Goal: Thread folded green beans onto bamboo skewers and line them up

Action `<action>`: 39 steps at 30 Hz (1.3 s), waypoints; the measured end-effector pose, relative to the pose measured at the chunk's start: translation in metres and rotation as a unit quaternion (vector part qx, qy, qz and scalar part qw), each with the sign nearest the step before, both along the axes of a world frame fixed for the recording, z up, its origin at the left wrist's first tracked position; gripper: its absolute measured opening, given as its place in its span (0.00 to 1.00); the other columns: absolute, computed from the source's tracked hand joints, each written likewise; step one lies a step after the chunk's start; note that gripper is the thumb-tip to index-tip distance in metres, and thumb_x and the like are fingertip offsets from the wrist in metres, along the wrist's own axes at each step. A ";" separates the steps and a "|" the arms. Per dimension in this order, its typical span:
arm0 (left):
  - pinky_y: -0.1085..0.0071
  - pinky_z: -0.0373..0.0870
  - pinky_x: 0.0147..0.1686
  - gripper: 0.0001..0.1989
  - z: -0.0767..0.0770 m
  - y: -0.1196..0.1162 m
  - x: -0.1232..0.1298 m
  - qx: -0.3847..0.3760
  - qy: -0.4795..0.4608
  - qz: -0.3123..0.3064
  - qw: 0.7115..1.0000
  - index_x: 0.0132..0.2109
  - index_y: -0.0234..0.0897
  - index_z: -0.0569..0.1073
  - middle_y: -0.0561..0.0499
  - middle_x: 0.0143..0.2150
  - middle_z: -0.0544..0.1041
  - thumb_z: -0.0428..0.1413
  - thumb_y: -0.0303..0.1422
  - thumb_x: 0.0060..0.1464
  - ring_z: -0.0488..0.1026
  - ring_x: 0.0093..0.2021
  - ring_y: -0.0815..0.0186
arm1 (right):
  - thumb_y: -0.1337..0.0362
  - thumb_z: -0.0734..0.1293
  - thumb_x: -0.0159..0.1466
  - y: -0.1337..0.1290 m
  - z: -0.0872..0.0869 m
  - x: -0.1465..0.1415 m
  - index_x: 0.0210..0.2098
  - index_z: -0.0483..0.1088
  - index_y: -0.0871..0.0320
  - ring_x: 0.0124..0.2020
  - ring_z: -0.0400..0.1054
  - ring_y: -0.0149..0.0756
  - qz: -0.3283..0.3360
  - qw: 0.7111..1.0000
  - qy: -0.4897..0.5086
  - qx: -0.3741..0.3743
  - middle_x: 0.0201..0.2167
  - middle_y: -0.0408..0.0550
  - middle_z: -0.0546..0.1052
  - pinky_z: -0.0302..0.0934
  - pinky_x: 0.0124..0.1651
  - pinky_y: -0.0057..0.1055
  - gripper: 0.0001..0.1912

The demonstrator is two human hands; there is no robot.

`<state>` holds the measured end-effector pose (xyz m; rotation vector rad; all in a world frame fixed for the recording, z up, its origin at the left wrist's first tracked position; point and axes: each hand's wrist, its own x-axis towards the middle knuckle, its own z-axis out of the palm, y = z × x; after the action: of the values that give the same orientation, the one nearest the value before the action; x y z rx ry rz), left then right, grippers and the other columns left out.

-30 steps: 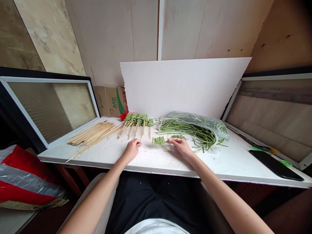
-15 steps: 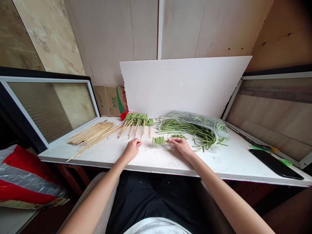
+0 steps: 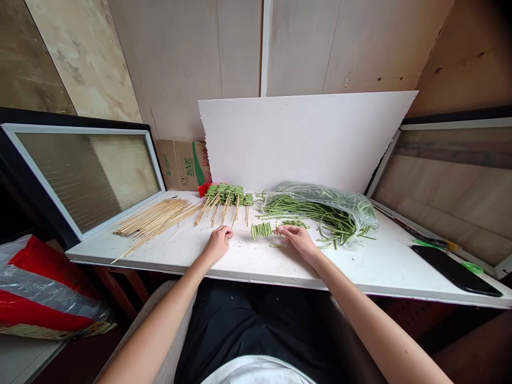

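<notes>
My left hand point(image 3: 219, 241) is closed in a fist, in line with a row of cut green bean pieces point(image 3: 261, 230) threaded side by side on a bamboo skewer. The skewer's shaft hardly shows against the white top between fist and beans. At the row's right end, my right hand point(image 3: 296, 238) pinches a short upright piece of green bean point(image 3: 277, 226). Behind those fingers lies a small pile of cut bean pieces point(image 3: 294, 223). One loose bean piece point(image 3: 276, 246) rests on the table below the skewer.
Bare bamboo skewers point(image 3: 158, 218) lie heaped at left. Finished bean skewers point(image 3: 224, 195) are stacked at the back, near a cardboard box point(image 3: 182, 162). Long green beans point(image 3: 308, 208) spill from a clear plastic bag point(image 3: 354, 205). A black phone point(image 3: 456, 270) and scissors point(image 3: 428, 240) lie at right.
The whole view has shifted very slightly. Both hands and the row of beans keep almost the same position and grip.
</notes>
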<state>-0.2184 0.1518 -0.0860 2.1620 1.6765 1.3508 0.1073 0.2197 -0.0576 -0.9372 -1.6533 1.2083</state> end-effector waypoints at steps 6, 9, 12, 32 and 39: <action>0.68 0.70 0.38 0.10 0.000 -0.001 0.000 -0.007 -0.001 -0.002 1.000 0.36 0.37 0.74 0.47 0.35 0.78 0.51 0.22 0.62 0.75 0.37 0.61 | 0.40 0.75 0.59 0.001 0.000 0.000 0.41 0.84 0.54 0.42 0.74 0.44 -0.003 1.000 0.005 -0.003 0.44 0.53 0.85 0.61 0.40 0.35 0.24; 0.68 0.70 0.38 0.10 0.000 -0.001 0.000 -0.006 0.000 -0.003 1.000 0.36 0.37 0.73 0.47 0.35 0.78 0.50 0.21 0.62 0.74 0.36 0.61 | 0.40 0.75 0.59 0.000 0.002 0.000 0.40 0.84 0.55 0.41 0.74 0.43 -0.006 1.000 0.001 -0.001 0.44 0.53 0.85 0.60 0.40 0.35 0.24; 0.67 0.70 0.38 0.10 0.000 -0.001 0.000 -0.002 0.000 -0.003 1.000 0.36 0.37 0.73 0.47 0.35 0.78 0.50 0.21 0.62 0.74 0.36 0.61 | 0.39 0.74 0.59 -0.001 0.003 0.001 0.39 0.84 0.55 0.39 0.73 0.42 -0.010 1.000 -0.007 0.000 0.43 0.53 0.85 0.60 0.38 0.34 0.26; 0.67 0.73 0.39 0.11 0.003 -0.003 0.003 0.000 0.005 -0.012 1.000 0.36 0.38 0.73 0.48 0.35 0.77 0.50 0.19 0.60 0.75 0.36 0.61 | 0.40 0.74 0.60 -0.002 0.002 0.000 0.39 0.85 0.55 0.43 0.74 0.46 -0.010 1.000 -0.012 0.011 0.44 0.54 0.85 0.62 0.39 0.35 0.24; 0.67 0.73 0.40 0.11 -0.001 -0.001 0.001 -0.002 0.021 -0.018 1.000 0.36 0.38 0.72 0.47 0.36 0.78 0.49 0.19 0.60 0.76 0.38 0.61 | 0.38 0.73 0.60 0.000 0.000 0.000 0.40 0.85 0.54 0.45 0.74 0.47 -0.005 1.000 -0.017 0.012 0.45 0.53 0.85 0.62 0.40 0.35 0.26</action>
<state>-0.2170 0.1507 -0.0874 2.2215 1.6451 1.3000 0.1075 0.2194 -0.0576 -0.9553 -1.6848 1.1700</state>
